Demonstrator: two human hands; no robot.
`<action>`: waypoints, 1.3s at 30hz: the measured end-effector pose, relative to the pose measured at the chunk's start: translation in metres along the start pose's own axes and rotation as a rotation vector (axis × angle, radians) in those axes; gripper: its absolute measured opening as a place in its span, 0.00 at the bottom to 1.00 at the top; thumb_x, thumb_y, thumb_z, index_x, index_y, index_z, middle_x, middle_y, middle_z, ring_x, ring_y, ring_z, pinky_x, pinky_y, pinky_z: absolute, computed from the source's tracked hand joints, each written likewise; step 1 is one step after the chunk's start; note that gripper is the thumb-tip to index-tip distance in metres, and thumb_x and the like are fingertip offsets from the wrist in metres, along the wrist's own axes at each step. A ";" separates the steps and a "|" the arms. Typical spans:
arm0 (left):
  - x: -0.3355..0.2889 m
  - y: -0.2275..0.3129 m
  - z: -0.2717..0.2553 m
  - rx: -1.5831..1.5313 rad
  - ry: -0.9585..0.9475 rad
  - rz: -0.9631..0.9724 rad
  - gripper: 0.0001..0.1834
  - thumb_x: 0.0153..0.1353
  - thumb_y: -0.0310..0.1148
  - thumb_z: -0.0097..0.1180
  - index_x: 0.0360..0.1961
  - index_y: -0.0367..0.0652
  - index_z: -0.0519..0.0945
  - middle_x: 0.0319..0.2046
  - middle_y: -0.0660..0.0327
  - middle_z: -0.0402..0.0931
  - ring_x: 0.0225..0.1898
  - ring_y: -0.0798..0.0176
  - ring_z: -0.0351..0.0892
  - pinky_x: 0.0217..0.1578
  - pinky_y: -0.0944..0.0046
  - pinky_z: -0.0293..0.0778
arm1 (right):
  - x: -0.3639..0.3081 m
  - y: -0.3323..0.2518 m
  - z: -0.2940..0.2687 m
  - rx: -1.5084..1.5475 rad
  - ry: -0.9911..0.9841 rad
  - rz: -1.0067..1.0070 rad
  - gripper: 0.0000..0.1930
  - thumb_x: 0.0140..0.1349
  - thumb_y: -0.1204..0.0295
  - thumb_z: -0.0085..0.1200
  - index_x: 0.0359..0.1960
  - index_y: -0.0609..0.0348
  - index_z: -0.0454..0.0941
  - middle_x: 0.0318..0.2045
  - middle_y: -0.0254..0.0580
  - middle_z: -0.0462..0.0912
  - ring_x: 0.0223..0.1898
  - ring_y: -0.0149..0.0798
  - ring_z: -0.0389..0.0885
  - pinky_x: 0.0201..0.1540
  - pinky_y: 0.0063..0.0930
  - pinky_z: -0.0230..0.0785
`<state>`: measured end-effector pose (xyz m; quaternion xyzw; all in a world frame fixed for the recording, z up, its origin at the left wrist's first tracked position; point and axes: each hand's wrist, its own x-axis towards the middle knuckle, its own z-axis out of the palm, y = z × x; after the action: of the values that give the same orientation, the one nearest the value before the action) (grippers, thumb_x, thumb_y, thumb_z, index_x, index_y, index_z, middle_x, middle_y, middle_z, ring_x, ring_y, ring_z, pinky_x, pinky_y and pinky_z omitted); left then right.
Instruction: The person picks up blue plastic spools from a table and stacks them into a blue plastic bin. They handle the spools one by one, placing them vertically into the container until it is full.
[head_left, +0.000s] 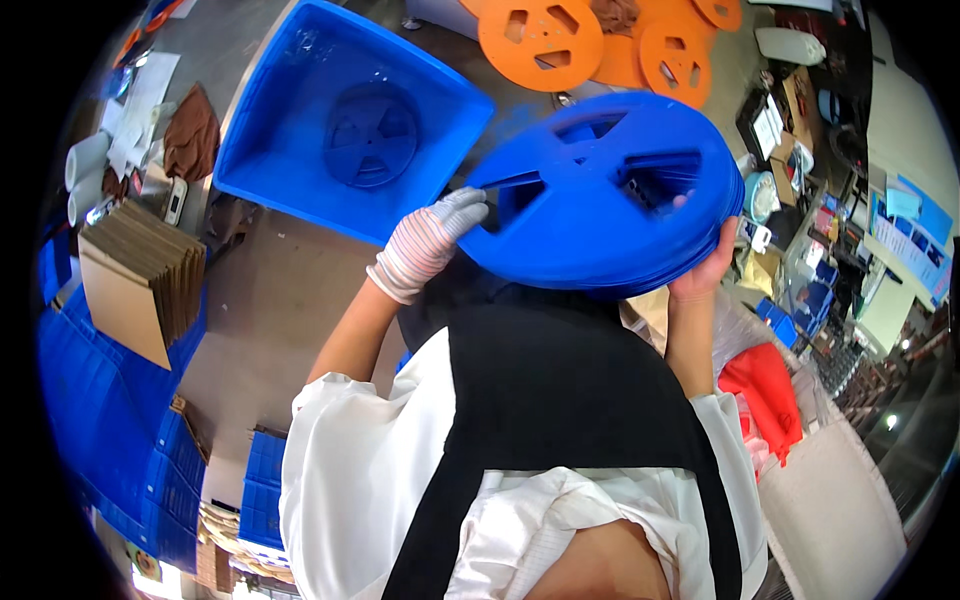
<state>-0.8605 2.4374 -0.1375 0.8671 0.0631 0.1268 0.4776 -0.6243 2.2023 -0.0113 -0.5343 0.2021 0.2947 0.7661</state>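
Observation:
A stack of blue plastic reel discs [590,225] is held up in front of my body, tilted, with large cut-out windows in its top face. My left hand [425,243], in a striped whitish glove, grips its left edge with the fingers by a window. At the right rim, my bare right hand [708,262] is closed around the stacked edges, some fingertips showing through a window. To the left stands a blue bin [270,150], and a similar blue disc [370,140] lies at its bottom. The discs' undersides are hidden.
Orange discs [540,45] with cut-outs lie beyond the stack. Folded cardboard sheets [130,290] stand on blue crates [110,400] at the left. A red cloth or bag [762,395] hangs at the right, near a cluttered bench with a white bottle [790,46].

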 end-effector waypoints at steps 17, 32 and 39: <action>-0.124 -0.081 0.027 -1.538 0.830 -1.062 0.18 0.63 0.28 0.59 0.52 0.41 0.70 0.47 0.50 0.79 0.48 0.51 0.82 0.42 0.53 0.86 | 0.024 0.028 -0.027 -0.097 -0.230 0.146 0.24 0.70 0.60 0.44 0.62 0.61 0.66 0.47 0.49 0.80 0.51 0.48 0.80 0.53 0.46 0.75; -0.110 -0.210 0.084 -0.697 0.548 -1.709 0.47 0.63 0.42 0.59 0.75 0.52 0.43 0.69 0.44 0.56 0.66 0.42 0.63 0.63 0.50 0.64 | 0.001 0.039 0.001 -0.040 -0.431 0.127 0.20 0.70 0.54 0.45 0.52 0.57 0.69 0.28 0.34 0.69 0.29 0.32 0.66 0.40 0.33 0.63; -0.093 -0.159 0.052 -0.268 0.510 -0.981 0.37 0.62 0.29 0.57 0.71 0.52 0.57 0.64 0.47 0.67 0.61 0.47 0.71 0.59 0.57 0.68 | -0.007 0.004 -0.002 0.261 -0.743 0.094 0.20 0.66 0.55 0.55 0.46 0.57 0.65 0.21 0.28 0.65 0.21 0.26 0.64 0.29 0.24 0.57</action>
<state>-0.9337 2.4590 -0.3133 0.6100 0.5552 0.1023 0.5561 -0.6325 2.1995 -0.0104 -0.2794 -0.0287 0.4746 0.8342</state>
